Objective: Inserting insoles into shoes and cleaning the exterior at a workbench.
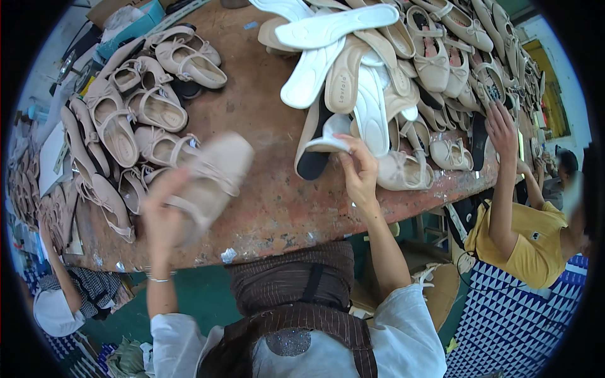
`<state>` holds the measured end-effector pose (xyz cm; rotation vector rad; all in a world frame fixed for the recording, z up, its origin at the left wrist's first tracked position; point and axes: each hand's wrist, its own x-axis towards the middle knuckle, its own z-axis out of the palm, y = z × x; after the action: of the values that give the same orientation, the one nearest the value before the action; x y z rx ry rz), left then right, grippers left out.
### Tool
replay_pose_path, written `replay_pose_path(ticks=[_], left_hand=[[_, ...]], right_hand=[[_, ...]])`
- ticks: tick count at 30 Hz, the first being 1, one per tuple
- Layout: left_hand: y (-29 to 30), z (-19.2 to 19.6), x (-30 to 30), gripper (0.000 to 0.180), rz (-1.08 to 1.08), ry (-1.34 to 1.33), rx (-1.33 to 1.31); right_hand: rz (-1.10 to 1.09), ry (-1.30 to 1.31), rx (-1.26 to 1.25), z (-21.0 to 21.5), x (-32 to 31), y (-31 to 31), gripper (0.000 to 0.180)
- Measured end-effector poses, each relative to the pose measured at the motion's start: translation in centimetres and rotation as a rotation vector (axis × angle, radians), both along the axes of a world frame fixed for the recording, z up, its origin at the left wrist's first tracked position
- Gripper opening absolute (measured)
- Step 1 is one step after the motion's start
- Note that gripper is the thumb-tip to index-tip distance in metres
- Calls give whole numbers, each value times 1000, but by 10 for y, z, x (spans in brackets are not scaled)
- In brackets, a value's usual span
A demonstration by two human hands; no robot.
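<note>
My left hand (165, 211) is closed around the heel end of a beige ballet flat (228, 165) with a thin strap and a bow; both are smeared by motion. The shoe is held above the table, its toe pointing away and to the right. My right hand (360, 173) pinches the near end of a pale insole (334, 135) between thumb and fingers. That insole is bent and lies over a dark-soled piece (311, 162). Just beyond it, white foam insoles (337, 26) and beige printed insoles (345, 79) are heaped together.
Beige strapped flats (116, 135) crowd the left of the worn brown table (271, 217); more flats (435, 53) pile up at the right. A blue box (132, 28) stands at the far left. A person in a yellow shirt (523, 246) works at the right; another person (60, 302) is at the left.
</note>
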<state>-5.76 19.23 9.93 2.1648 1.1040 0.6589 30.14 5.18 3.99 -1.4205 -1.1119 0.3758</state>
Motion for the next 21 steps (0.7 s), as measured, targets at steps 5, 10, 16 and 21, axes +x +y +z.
replay_pose_path(ticks=[5,10,16,21], left_hand=[[81,128,-52,59,438,103,607],[80,92,38,60,300,57,779],[-75,-59,209,81,-356,296,345],[-62,-65,203,65,-295,142,271]], right_hand=[[115,775,90,35,-37,-25,32],[301,1197,148,25,-40,-51,51],[215,897,-60,49,-42,-89,71],[56,1054,-84,50,-31,-111,68]])
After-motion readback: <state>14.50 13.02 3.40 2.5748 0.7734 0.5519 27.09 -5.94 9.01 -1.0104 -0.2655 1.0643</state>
